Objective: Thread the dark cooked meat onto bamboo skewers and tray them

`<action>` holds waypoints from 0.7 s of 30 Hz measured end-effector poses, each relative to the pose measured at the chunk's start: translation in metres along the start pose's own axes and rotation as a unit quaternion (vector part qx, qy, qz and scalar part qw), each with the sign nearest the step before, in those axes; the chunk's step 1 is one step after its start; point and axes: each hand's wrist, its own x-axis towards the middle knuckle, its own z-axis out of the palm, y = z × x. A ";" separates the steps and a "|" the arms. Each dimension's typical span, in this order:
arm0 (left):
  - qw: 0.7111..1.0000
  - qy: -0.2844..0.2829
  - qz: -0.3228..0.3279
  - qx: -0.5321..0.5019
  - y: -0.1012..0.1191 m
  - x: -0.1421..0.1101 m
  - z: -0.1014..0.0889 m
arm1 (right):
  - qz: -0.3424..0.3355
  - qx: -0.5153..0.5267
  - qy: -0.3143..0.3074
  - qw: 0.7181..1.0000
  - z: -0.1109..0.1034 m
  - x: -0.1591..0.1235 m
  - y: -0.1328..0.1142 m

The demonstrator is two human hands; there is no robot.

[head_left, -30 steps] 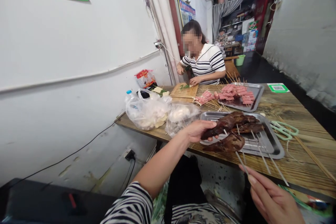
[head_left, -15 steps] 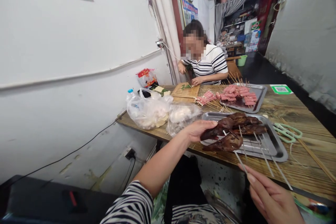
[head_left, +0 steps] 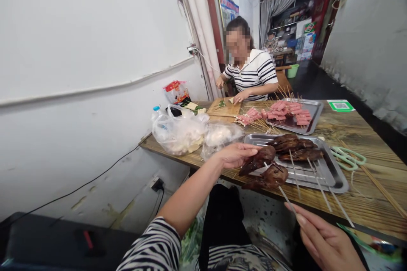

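Note:
My left hand (head_left: 237, 155) grips a dark brown piece of cooked meat (head_left: 258, 159) at the near left corner of a steel tray (head_left: 332, 175). My right hand (head_left: 324, 243), low at the bottom right, pinches the end of a thin bamboo skewer (head_left: 286, 197). The skewer runs up into a second dark piece of meat (head_left: 270, 177) at the tray's near edge. More dark skewered pieces (head_left: 295, 146) lie in the tray, their sticks pointing toward me.
A wooden table (head_left: 359, 135) carries plastic bags (head_left: 181, 133), green scissors (head_left: 348, 157), loose skewers and a far tray of pink meat skewers (head_left: 288, 112). Across the table a person in a striped shirt (head_left: 252, 76) works at a cutting board (head_left: 224, 108). A white wall is on the left.
Both hands and the two pieces of meat have shifted slightly left and toward me, off the tray's near corner. The person opposite has straightened up a little.

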 end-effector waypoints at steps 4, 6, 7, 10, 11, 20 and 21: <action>1.000 0.019 0.003 -0.021 -0.001 0.001 0.007 | -0.004 -0.016 0.001 1.000 0.001 0.000 -0.001; 0.999 0.024 0.005 -0.031 -0.002 0.001 0.009 | -0.010 -0.025 0.013 1.000 0.003 -0.001 -0.005; 0.999 0.024 0.003 -0.034 -0.002 0.002 0.010 | -0.013 -0.029 0.020 0.999 0.004 -0.002 -0.008; 0.999 0.019 -0.004 -0.038 -0.004 0.003 0.010 | -0.026 -0.039 0.038 0.998 0.009 -0.004 -0.016; 0.999 0.016 -0.008 -0.037 -0.004 0.004 0.010 | -0.031 -0.041 0.041 0.998 0.010 -0.005 -0.019; 0.999 -0.002 -0.034 -0.040 -0.003 0.006 0.010 | -0.045 -0.038 0.036 0.998 0.010 -0.006 -0.018; 0.999 0.001 -0.035 -0.042 -0.003 0.006 0.011 | -0.045 -0.036 0.037 0.998 0.009 -0.005 -0.017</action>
